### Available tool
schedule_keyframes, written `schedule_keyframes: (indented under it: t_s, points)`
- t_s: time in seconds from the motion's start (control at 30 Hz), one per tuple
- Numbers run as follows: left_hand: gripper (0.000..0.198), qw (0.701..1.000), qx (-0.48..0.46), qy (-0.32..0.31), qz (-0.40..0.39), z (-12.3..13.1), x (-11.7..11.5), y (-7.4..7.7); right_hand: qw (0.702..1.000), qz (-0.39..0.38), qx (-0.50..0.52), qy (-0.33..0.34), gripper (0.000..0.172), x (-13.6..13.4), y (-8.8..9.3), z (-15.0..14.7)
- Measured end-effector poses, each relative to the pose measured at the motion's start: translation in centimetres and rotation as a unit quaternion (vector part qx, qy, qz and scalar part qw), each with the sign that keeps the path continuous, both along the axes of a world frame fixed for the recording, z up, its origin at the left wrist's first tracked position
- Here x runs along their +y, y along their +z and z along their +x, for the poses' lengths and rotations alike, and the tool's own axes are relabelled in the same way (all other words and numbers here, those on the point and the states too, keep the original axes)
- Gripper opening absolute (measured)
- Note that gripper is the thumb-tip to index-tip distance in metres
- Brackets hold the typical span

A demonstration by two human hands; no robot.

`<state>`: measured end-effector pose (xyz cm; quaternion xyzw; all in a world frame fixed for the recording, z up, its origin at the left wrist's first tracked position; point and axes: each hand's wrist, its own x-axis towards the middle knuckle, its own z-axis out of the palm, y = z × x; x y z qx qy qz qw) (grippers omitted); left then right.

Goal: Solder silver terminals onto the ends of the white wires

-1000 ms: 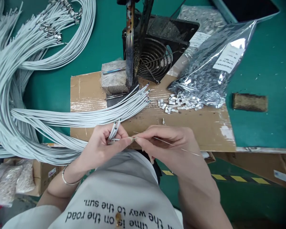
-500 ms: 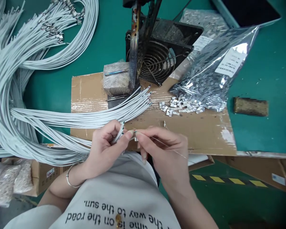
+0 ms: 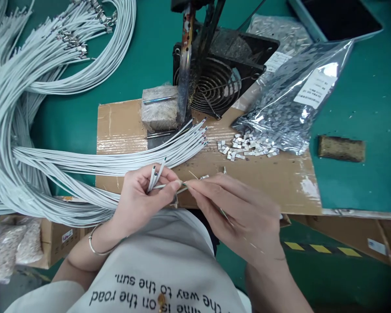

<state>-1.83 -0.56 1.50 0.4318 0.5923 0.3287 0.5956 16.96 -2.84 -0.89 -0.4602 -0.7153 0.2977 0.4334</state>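
Observation:
My left hand [image 3: 143,195] is closed around several white cables [image 3: 154,176], whose dark-tipped ends stick up between thumb and fingers. Fingertip to fingertip with it, my right hand [image 3: 228,208] pinches a cable end; a thin strand passes through this hand and shows below its fingers. A small silver piece [image 3: 204,177] shows just past the right fingers. Behind my hands a bundle of white cables [image 3: 133,161] lies on the cardboard [image 3: 280,182], its ends fanned out to the right. Small metal clips [image 3: 244,145] are heaped beside those ends.
A metal stand [image 3: 185,65] rises in front of a black fan [image 3: 215,84]. A wrapped block [image 3: 159,108] is left of it. Bagged clips [image 3: 289,100], a brown block [image 3: 341,148] and a dark-screened device [image 3: 339,19] lie right. Large cable coils [image 3: 6,130] fill the left.
My right hand has turned and shifted right and slightly down, its fingers now more stretched along the pinch. The cable ends in my left hand have spread apart and moved left.

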Motion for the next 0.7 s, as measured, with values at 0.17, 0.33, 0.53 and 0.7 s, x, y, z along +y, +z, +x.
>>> schedule_keyframes:
  t_s: [0.17, 0.33, 0.53, 0.7]
  points:
    - [0.013, 1.0, -0.007, 0.011, -0.011, 0.3, 0.2, 0.3, 0.982, -0.134, 0.133, -0.014, 0.026, 0.2, 0.0, 0.0]
    - [0.013, 0.999, -0.019, 0.033, -0.018, 0.0, 0.2, 0.4, 0.928, -0.238, 0.268, -0.101, 0.018, -0.2, -0.4, -1.0]
    - [0.013, 0.998, -0.045, 0.031, -0.026, -0.2, 0.2, 0.1, 0.895, -0.286, 0.328, -0.093, 0.014, -0.4, -0.6, -2.0]
    - [0.014, 0.999, -0.013, 0.047, 0.008, 0.3, -0.2, 0.1, 0.884, -0.28, 0.36, -0.103, 0.017, -0.4, -0.4, -2.7]
